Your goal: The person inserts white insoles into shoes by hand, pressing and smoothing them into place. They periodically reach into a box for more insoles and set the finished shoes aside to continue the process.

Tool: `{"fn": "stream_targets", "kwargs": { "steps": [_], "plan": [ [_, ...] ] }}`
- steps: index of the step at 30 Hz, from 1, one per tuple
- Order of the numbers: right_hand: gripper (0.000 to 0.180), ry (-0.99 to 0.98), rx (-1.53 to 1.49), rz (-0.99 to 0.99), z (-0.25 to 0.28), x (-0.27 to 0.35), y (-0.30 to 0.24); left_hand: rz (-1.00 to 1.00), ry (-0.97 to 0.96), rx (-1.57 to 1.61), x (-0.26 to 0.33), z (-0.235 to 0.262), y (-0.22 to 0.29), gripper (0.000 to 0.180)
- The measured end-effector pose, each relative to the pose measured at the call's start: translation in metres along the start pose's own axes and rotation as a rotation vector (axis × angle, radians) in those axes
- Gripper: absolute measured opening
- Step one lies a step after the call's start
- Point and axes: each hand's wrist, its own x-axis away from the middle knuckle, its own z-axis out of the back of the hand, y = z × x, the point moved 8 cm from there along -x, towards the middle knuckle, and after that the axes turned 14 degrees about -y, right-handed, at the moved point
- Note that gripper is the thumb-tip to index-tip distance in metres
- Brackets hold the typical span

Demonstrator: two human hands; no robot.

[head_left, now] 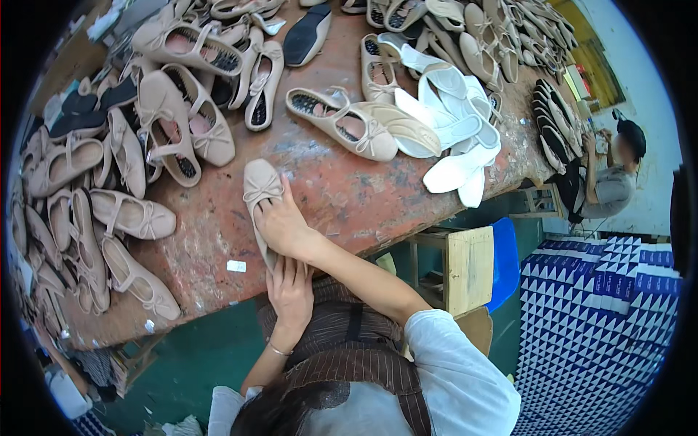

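Note:
A beige ballet flat [260,178] with a small bow stands on the table's near side, toe pointing away from me. My right hand [282,224] is closed on it, its fingers reaching into the shoe's opening. At the heel end, by the table edge, my left hand [291,293] has its fingers bent against the back of the same shoe; the palm side is hidden. Beyond my hands lies another beige flat with a strap [342,125], beside a beige insole [407,129] and a heap of white insoles [465,131].
Piles of beige flats [134,214] cover the worn red table [211,211] on the left and far side. A white label [236,266] lies nearby. On the right are a wooden stool [465,269], a blue chair back [504,265], stacked blue-and-white boxes [589,334] and a seated person [611,189].

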Motion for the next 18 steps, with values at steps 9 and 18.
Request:
{"fn": "stream_targets", "kwargs": {
  "steps": [9,18],
  "plan": [
    [0.037,0.739,-0.198,-0.425,0.111,0.175,0.273,0.084,0.534,-0.247,0.058,0.285,-0.184,0.026],
    [0.023,0.440,-0.590,-0.417,0.141,0.171,0.290,-0.244,0.339,-0.270,-0.330,0.313,-0.035,0.037]
  ]
}}
